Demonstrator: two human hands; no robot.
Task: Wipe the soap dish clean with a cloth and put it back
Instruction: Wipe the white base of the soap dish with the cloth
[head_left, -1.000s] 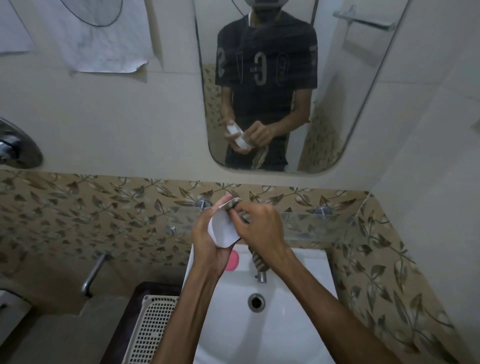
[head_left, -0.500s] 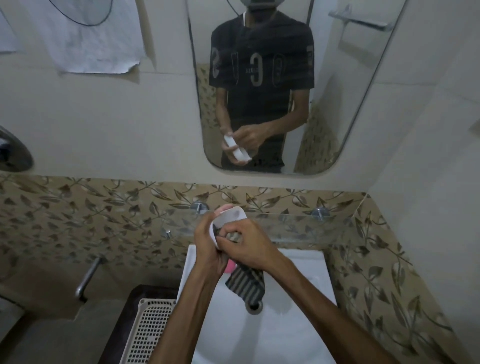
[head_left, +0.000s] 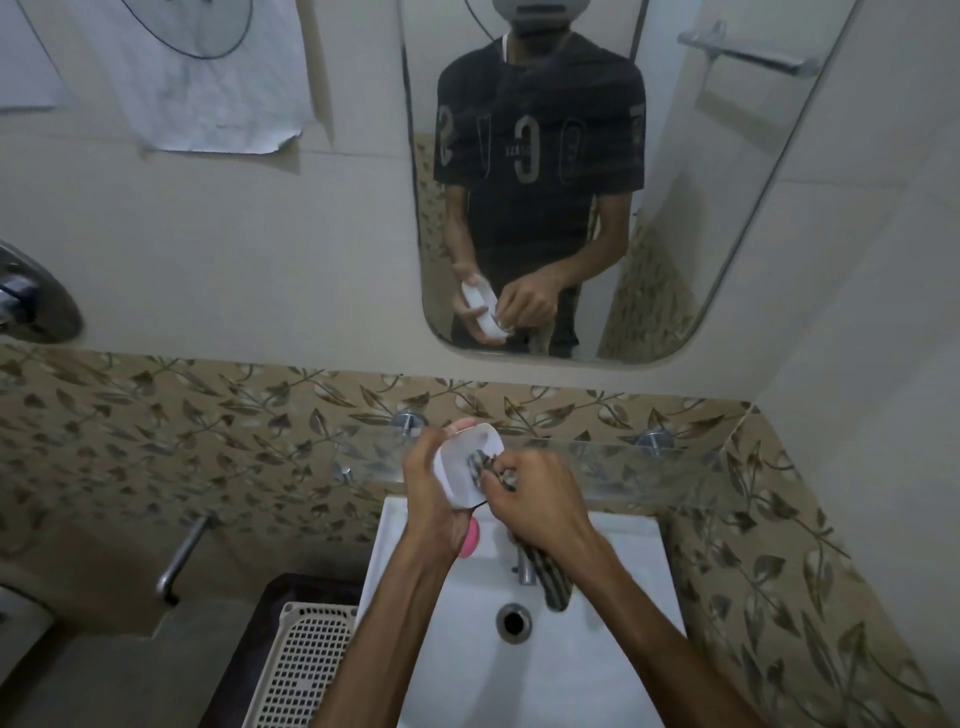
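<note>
White plastic, the dish (head_left: 466, 470) sits tilted in the left hand (head_left: 434, 499), whose fingers curl round it above the sink (head_left: 613, 670). The right hand (head_left: 540, 501) pinches the striped cloth (head_left: 485, 464) and now presses it inside the dish; 0.5 s ago it worked lower, with more cloth dangling. Judging by this, wiping is midway. A glass shelf (head_left: 675, 467), leaf-patterned tiles, a mirror (head_left: 727, 208) and a basket (head_left: 306, 670) surround them.

The right hand (head_left: 535, 499) has pushed the striped cloth (head_left: 485, 464) up into the soap dish (head_left: 464, 470); the cloth's tail now hangs lower.
</note>
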